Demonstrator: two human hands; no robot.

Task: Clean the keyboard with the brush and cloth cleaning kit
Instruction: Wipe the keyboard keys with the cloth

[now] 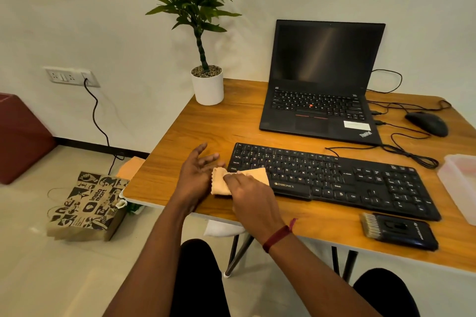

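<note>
- Cloth (223, 184), a small orange square with a zigzag edge, is lying over the near left corner of the keyboard (334, 177) and spilling onto the table (231, 121) beside it.
- The right hand (248, 194) is covering the cloth from the near side, with its fingers bent down over the fabric and gripping it against the keyboard's edge.
- The left hand (197, 171) is sitting just left of the cloth with its fingers spread and straight, holding nothing. It is very close to the cloth's left edge, but whether it is touching is hard to tell.
- The brush (396, 230) is lying on the table near the front edge, just in front of the keyboard's right end and well apart from both hands.
- The step in hand is looking like the cloth wipe, and it is sitting at the left end. Nearly the whole field of keys is lying uncovered to the right.
- The next move is probably calling for a steady rightward draw along the rows under light, even pressure. The free left hand could be bracing the keyboard so that it is not sliding back toward the laptop (322, 80).
- A mouse (427, 123) is resting right of the laptop, and a potted plant (207, 87) is standing at the far left corner.
</note>
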